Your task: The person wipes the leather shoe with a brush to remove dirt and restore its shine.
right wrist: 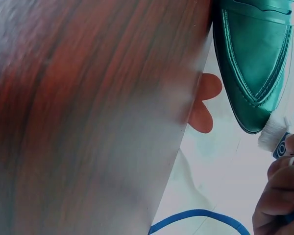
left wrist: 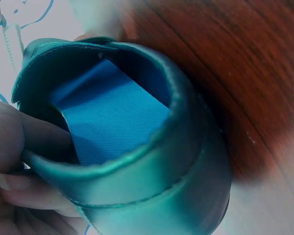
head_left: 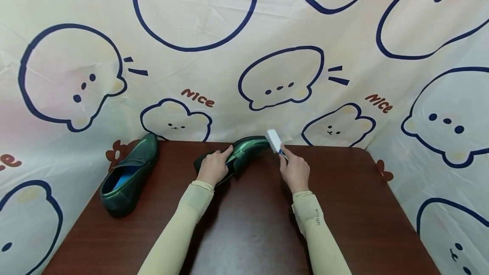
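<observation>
A green loafer (head_left: 250,150) is tilted above the far edge of the table, its toe pointing right. My left hand (head_left: 214,165) grips it by the side of the opening. In the left wrist view, fingers (left wrist: 44,134) reach inside over the rim, beside the blue insole (left wrist: 112,112). My right hand (head_left: 296,169) holds a white brush (head_left: 274,140) by its handle. In the right wrist view the white bristles (right wrist: 272,133) meet the tip of the loafer's pointed toe (right wrist: 255,115).
A second green loafer (head_left: 130,173) rests at the table's left side, toe toward the back. The brown wooden table (head_left: 344,207) ends at a cream cloth backdrop (head_left: 221,71) with dark blue cartoon outlines. The cloth also hangs along both sides.
</observation>
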`<state>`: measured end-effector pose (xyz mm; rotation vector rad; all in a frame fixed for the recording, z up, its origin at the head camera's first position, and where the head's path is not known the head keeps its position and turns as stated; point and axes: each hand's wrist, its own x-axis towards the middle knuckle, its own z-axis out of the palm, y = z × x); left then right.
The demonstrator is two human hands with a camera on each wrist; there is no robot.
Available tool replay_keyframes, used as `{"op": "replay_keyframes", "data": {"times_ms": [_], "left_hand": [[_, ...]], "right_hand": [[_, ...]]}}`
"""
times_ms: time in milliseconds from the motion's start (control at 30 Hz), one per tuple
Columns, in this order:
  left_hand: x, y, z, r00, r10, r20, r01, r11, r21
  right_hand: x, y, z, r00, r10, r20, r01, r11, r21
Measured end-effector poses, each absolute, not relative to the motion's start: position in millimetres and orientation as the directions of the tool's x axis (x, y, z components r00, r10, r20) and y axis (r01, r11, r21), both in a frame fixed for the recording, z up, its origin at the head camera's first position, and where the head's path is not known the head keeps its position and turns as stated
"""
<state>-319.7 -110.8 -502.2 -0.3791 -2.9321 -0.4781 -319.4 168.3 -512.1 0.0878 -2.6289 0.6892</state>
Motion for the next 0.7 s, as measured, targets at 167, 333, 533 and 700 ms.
{"op": "replay_keyframes", "data": {"times_ms": [167, 333, 533, 700], "left_hand": [[-319.6, -111.8, -500.8, -0.957, 0.229, 0.177, 0.274, 0.914, 0.298], [-320.2, -112.6, -500.7, -0.957, 0.229, 0.176, 0.273, 0.915, 0.296], [-320.6, -112.4, -502.1, -0.96, 0.227, 0.166, 0.268, 0.914, 0.303], [-319.9, -112.3, -503.8, -0.958, 0.227, 0.173, 0.271, 0.916, 0.297]], "right_hand": [[-319.0, 167.5, -511.3, -0.914, 0.066, 0.4, -0.144, 0.87, -0.472], [-320.1, 167.9, -510.0, -0.924, 0.067, 0.378, -0.134, 0.867, -0.48], [-319.9, 171.9, -511.1, -0.935, 0.06, 0.35, -0.139, 0.845, -0.516], [-320.2, 178.7, -514.1, -0.928, 0.066, 0.367, -0.146, 0.841, -0.521]]}}
